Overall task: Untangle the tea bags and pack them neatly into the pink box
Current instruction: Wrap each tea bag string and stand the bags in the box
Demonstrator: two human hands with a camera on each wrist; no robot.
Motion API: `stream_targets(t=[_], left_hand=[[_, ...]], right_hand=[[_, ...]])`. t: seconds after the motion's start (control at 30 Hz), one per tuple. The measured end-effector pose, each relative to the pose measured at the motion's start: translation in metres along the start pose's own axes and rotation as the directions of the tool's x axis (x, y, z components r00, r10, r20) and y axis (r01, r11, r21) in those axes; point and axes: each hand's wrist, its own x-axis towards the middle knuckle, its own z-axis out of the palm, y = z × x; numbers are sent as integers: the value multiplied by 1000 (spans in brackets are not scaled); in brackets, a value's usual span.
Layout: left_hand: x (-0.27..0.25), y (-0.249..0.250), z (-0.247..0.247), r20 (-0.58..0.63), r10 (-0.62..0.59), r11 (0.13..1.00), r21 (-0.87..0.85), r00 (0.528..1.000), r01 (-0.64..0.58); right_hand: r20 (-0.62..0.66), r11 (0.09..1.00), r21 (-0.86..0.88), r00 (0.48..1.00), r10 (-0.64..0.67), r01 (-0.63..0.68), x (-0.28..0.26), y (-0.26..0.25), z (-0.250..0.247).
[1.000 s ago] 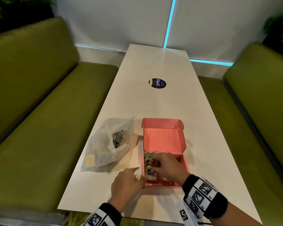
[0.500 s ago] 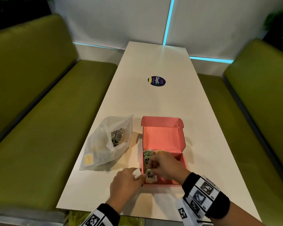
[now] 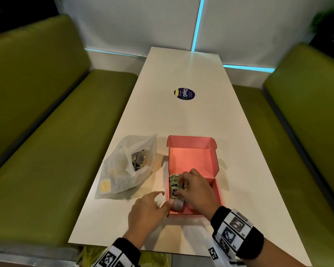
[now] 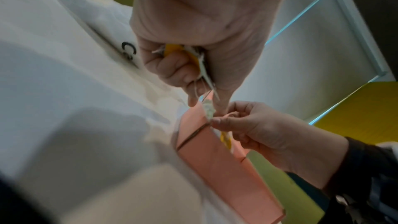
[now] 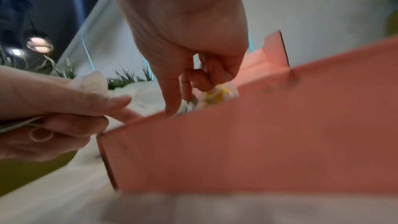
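A: Where's the pink box [image 3: 216, 195]?

B: On the white table [image 3: 183, 120], near the edge closest to the person, lid [image 3: 191, 145] thrown back and leaning away toward 12 o'clock. A row of tea bags [image 3: 175, 186] stands along its left wall, green and yellow paper tags showing.

A: And the right hand [image 3: 198, 191]?

B: Inside the box, over that row. Its fingers [image 5: 172, 94] are curled down, the thumb and forefinger pinching a tea bag near the front-left corner. In the right wrist view a yellow tag [image 5: 215, 99] peeks out just beyond the fingertips.

A: The left hand [image 3: 147, 212]?

B: At about 9 o'clock from the box's front-left corner, just outside the wall, fingertips touching it. It's closed round a loose bunch of tea bags [image 4: 193, 57]: the left wrist view shows a yellow tag and white strings squeezed between the thumb and curled fingers, with a string trailing down to the right hand's pinch. A bit of white filter paper [image 3: 159, 199] sticks up above the knuckles.

A: Anything else on the table?

B: A translucent plastic bag [image 3: 123, 170] at 9 to 10 o'clock from the box, mouth open, more tea bags [image 3: 139, 160] heaped inside. A round dark sticker [image 3: 184, 94] lies farther off at 12 o'clock. Green benches [image 3: 52, 135] run down both sides.
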Motion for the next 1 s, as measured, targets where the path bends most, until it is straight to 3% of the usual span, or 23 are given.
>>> stream_targets(t=[0.03, 0.1, 0.17, 0.27, 0.33, 0.5, 0.7, 0.83, 1.0], left_hand=[[0, 2, -4, 4, -6, 998, -55, 1000, 6], [-1, 13, -15, 19, -33, 924, -381, 999, 38], [-3, 28, -27, 131, -94, 683, -713, 987, 159], [-5, 47, -37, 305, -12, 325, -900, 952, 292], [-5, 57, -38, 363, 64, 233, -911, 929, 340], [-6, 72, -26, 398, 92, 200, -905, 913, 375], [-11, 83, -16, 456, 54, 159, -882, 888, 443], [-12, 87, -15, 450, 32, 190, -879, 892, 437], [-14, 94, -15, 442, 51, 165, -888, 896, 429]], right_hand=[[-17, 1000, 27, 1000, -4, 5, -2, -1, -6], [-52, 994, 100, 998, -36, 41, -9, -4, -19], [-54, 972, 224, 996, -66, 77, -20, -10, -37], [12, 871, 481, 992, -123, 102, -43, -25, -61], [25, 852, 503, 983, -179, 143, -53, -29, -69], [-27, 877, 447, 983, -182, 175, -61, -24, -69], [-76, 847, 513, 990, -120, 142, -67, -15, -67], [-70, 857, 496, 991, -116, 136, -69, -13, -69], [-75, 766, 629, 990, -115, 137, -67, -8, -81]])
